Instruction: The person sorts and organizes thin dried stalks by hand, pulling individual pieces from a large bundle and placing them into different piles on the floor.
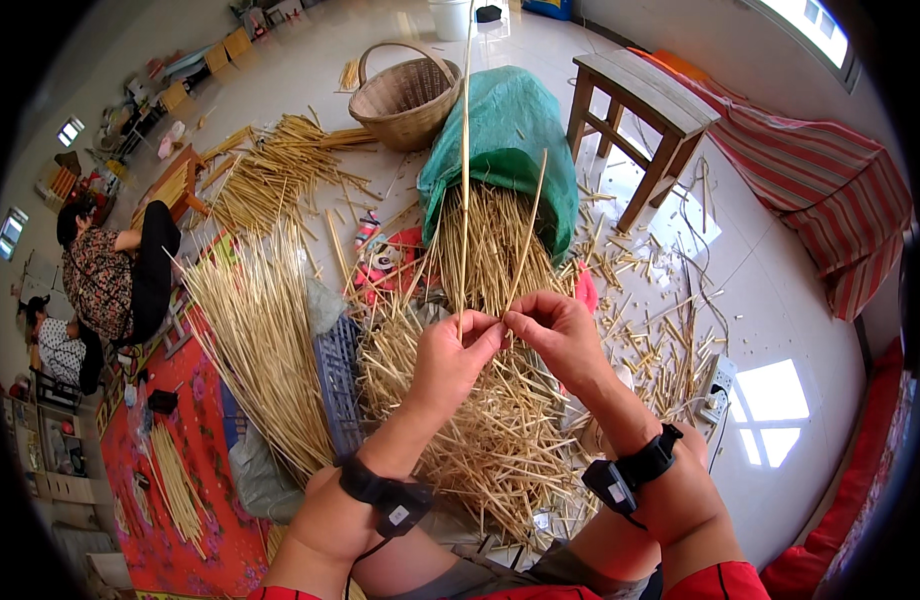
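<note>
Only the head view here, so everything is read off that one picture.

Dead centre of the frame, a long pale straw stalk [466,150] is pinched by the left hand [450,362], fingers closed tight on its lower end, with the stalk running straight up toward the top edge. The right hand [558,335] is closed too, its fingertips meeting the left ones right at the same stalk; a second thinner stalk [528,225] leans up and right from that pinch, though which hand actually holds it can't be told.

Progress-wise, it looks like loads is left: a big messy heap of cut straw [490,440] is piled below the hands, and a thick bundle is poking out of a green sack [510,130] above centre. Some sorting seems done already, judging by the neat fan of long stalks [260,340] laid out left of centre.

The held stalk looks dry, straight, golden-tan, quite thin and probably snappy.

A wicker basket [405,100] is seen upper centre, a wooden stool [645,110] upper right, and a seated person [110,270] at far left.
</note>
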